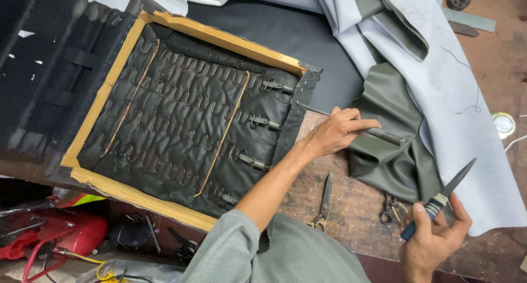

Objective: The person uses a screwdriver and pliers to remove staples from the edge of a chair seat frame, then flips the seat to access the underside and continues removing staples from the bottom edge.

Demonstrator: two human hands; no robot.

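A wooden seat frame [219, 39] with zigzag springs lies on the workbench [357, 206]. The left hand [335, 132] grips a metal rod [379, 133] at its stapled edge; the right hand [433, 236] holds a knife [442, 198]. 1 pair of scissors [325, 200] lies between them.

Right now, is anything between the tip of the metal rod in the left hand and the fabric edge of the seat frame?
Nothing visible. The left hand holds the metal rod, and its thin tip already reaches the black fabric edge of the wooden seat frame. The right hand holds a knife well off to the side.
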